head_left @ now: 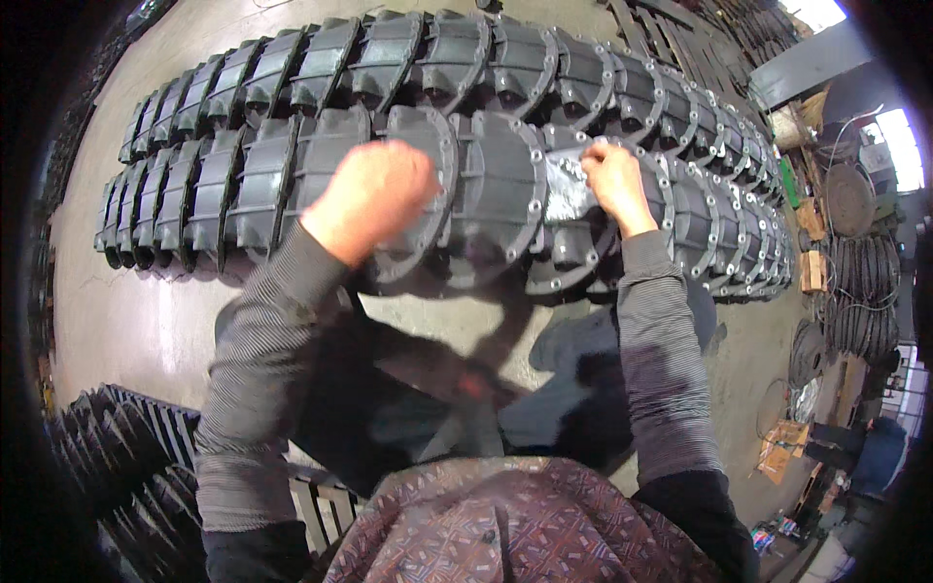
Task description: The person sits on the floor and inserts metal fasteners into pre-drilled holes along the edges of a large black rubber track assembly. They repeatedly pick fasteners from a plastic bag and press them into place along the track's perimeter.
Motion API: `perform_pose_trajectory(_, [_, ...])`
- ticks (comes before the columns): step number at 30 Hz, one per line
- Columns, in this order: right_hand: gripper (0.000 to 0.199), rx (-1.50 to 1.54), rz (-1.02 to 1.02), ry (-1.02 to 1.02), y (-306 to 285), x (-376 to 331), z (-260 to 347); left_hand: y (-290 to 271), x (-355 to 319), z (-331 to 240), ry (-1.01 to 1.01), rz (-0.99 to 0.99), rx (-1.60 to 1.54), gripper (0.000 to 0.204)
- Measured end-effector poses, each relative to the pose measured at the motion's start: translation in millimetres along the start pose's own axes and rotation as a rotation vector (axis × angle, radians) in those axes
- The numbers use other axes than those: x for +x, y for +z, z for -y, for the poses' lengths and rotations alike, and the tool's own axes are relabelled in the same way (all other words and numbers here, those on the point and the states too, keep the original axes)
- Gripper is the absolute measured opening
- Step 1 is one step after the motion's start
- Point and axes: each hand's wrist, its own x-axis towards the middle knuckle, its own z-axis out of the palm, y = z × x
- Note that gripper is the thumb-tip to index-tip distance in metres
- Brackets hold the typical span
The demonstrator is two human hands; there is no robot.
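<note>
**Mia:** What do you see first from where you watch?

**Me:** I see a shiny grey patch point(567, 189) on a dark round metal cover point(573, 209). It sits in the near row, a bit right of the middle. The right hand point(614, 185) is on that cover. Its fingers are curled in at the top edge of the patch and touch it. I cannot tell if they pinch something small there.

**Mia:** And the other hand?

**Me:** The left hand point(372, 199) is balled up like a fist. It rests on the rim of another round cover point(416, 194), two covers to the left. I cannot tell if it holds anything inside the fist.

**Mia:** What is between the two hands?

**Me:** One more round cover point(499, 199) with little bolts around its edge. It leans on its neighbours.

**Mia:** Are there lots of them?

**Me:** Yes. The near row point(233, 189) runs from far left to far right, all standing on edge and packed tight. A far row point(437, 58) stands just behind it, touching it in places.

**Mia:** What are they standing on?

**Me:** A grey concrete floor point(126, 321). At the lower left there is a dark stack of ribbed metal parts point(126, 437). On the right side I see coils of wire point(860, 291) and cardboard boxes point(777, 452), well apart from the hands.
</note>
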Motion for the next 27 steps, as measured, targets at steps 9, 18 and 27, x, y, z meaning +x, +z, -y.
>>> perform_pose_trajectory(9, [0.048, -0.422, 0.28, -0.026, 46, 19, 35, 30, -15, 22, 0.174, 0.071, -0.303, 0.033])
perform_pose_trajectory(18, [0.022, -0.409, 0.12, 0.138, 47, 25, 26, 68, 3, 105, 0.236, 0.303, -0.271, 0.036])
perform_pose_trajectory(27, [0.028, -0.203, -0.291, -0.083, 3, -29, 65, 45, -19, 111, 0.361, 0.241, -0.231, 0.035])
